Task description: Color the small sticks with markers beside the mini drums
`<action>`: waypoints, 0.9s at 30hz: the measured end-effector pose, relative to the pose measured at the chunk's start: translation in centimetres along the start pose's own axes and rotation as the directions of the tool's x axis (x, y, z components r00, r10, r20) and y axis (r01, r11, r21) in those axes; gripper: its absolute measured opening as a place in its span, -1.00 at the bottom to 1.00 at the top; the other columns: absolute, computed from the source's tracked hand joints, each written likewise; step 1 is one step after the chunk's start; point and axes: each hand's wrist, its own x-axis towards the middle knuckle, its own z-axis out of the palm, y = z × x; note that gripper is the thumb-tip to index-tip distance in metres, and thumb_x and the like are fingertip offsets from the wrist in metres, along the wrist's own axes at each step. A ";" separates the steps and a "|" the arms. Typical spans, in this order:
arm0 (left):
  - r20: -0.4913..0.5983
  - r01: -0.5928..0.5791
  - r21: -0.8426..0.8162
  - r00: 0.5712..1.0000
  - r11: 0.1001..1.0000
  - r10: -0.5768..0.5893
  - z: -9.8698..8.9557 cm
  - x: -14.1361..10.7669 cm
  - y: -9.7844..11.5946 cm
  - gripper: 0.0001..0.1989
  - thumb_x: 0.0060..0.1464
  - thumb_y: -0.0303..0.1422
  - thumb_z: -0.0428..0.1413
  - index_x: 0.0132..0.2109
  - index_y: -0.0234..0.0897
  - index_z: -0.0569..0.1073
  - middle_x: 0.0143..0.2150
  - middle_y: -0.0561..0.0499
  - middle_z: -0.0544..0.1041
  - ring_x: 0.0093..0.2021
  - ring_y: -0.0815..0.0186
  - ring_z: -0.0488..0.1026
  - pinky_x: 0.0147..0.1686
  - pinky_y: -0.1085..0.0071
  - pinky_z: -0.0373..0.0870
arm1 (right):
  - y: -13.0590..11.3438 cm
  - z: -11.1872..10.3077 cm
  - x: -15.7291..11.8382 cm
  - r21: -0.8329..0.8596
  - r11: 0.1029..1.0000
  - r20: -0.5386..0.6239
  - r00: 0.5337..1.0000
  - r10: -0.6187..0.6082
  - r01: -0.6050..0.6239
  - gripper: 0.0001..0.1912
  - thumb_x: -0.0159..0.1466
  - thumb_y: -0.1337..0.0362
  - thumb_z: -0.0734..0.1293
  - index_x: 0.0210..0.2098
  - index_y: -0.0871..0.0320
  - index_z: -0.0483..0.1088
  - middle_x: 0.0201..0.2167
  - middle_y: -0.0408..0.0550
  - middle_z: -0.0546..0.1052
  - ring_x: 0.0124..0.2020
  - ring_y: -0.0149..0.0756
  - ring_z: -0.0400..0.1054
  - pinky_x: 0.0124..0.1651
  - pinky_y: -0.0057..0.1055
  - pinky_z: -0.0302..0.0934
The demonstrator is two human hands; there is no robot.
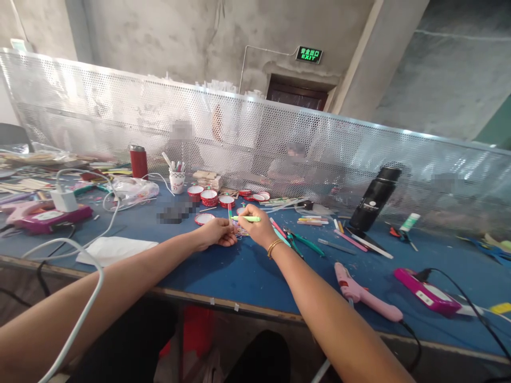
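We sit at a blue worktable with both hands brought together near its middle. Our left hand is closed in a pinch, thumb and fingertips drawn together on the lower end of a slim coloured stick, red at the top and green below. The stick stands nearly upright out of that grip, its upper part clear above the fingers and its lower end hidden by them. Our right hand, with a gold chain bracelet at the wrist, is closed around a light-green marker pen in a writing grip; the barrel lies almost level and its tip points left at the stick, just beside it, though we cannot tell whether the two touch. Behind the stick stand stacks of red-rimmed white round dishes, with a single dish lying just beyond our left hand. To the right of our right hand lie teal-handled pliers, and nearer the table's front edge a pink glue gun. Well apart from our hands, a white patterned cup holds pens on the far left, and a black bottle stands tilted on the right.
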 end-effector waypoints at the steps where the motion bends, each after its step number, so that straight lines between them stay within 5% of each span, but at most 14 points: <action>1: -0.001 0.001 -0.001 1.000 1.000 -0.001 0.0 0.0 0.0 -0.83 0.06 -0.32 0.15 -0.35 -0.36 0.41 -0.51 -0.05 0.54 -0.59 0.46 0.44 -0.54 0.56 0.38 | 0.0 0.0 0.0 -0.001 1.000 -0.002 1.000 0.007 -0.007 -0.90 0.12 0.25 0.25 -0.49 0.10 0.26 -0.57 -0.23 0.35 -0.52 -0.40 0.19 -0.44 -0.48 0.07; 27: 0.014 0.005 -0.005 1.000 1.000 -0.004 0.0 -0.2 0.2 -0.77 0.01 -0.25 0.20 -0.36 -0.36 0.41 -0.50 -0.05 0.55 -0.58 0.46 0.44 -0.53 0.55 0.36 | 0.1 0.0 0.0 0.039 0.999 0.013 1.000 0.002 -0.002 -0.93 0.14 0.25 0.25 -0.45 0.10 0.27 -0.55 -0.23 0.41 -0.52 -0.41 0.23 -0.43 -0.48 0.09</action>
